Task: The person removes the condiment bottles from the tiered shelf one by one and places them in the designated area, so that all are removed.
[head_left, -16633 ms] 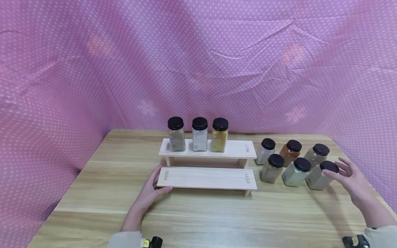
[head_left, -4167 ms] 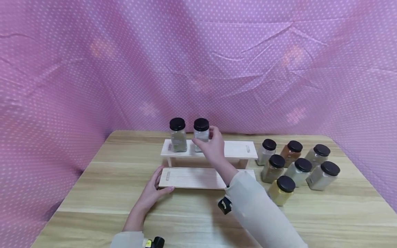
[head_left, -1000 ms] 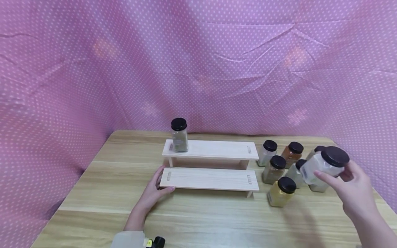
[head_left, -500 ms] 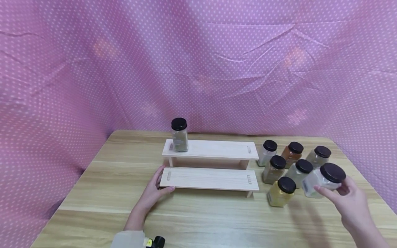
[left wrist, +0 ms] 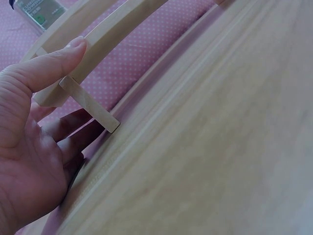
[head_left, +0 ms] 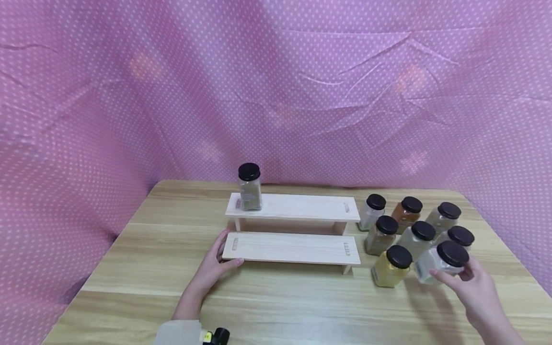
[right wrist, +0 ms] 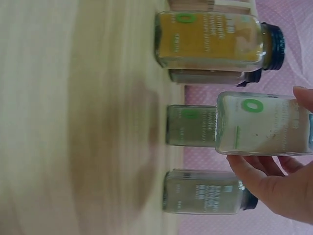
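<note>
My right hand (head_left: pixel 476 294) grips a black-lidded glass spice jar of white powder (head_left: pixel 430 267) at the front of the jar group on the right. In the right wrist view this white powder jar (right wrist: pixel 259 122) is held off the tabletop, thumb on one side and fingers on the other. My left hand (head_left: pixel 209 270) holds the left end of the two-step wooden spice rack (head_left: pixel 291 248). Seen from the left wrist, the thumb lies on the board of the rack (left wrist: pixel 102 51) and the fingers reach behind its leg. One greyish spice jar (head_left: pixel 250 195) stands upright at the rack's upper left.
Several black-lidded spice jars stand right of the rack, among them a yellow powder jar (head_left: pixel 388 272), a brown one (head_left: pixel 379 241) and an orange-red one (head_left: pixel 404 220). A pink dotted cloth (head_left: pixel 276 96) hangs behind the wooden table (head_left: pixel 302 306).
The white powder jar left the upper step, where the yellow one also stood earlier. Over the last second my right hand brought it lower and towards the front. My left hand stayed at the rack.
</note>
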`<state>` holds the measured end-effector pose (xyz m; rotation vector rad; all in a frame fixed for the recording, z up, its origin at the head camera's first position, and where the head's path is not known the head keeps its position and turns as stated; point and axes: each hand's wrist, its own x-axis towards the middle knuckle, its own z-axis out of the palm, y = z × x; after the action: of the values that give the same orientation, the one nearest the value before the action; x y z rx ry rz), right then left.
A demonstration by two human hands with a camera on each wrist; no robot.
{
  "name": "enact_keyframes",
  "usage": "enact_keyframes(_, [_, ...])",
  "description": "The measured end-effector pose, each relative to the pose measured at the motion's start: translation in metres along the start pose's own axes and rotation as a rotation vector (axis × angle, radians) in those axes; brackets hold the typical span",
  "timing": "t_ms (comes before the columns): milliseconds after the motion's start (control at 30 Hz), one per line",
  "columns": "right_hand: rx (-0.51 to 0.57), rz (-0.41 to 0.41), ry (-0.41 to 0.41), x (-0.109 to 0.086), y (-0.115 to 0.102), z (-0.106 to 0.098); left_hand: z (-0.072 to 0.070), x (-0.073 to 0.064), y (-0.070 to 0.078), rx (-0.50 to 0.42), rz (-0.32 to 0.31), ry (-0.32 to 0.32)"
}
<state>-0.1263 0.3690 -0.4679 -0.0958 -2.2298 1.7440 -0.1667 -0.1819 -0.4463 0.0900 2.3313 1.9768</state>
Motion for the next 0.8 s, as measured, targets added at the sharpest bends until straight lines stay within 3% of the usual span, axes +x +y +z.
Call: enact_keyframes(800, [-0.079,0.007,-0.008,-0.015,-0.004,0.020,-0.001,0.000,-0.003,-0.009,0.024,-0.001])
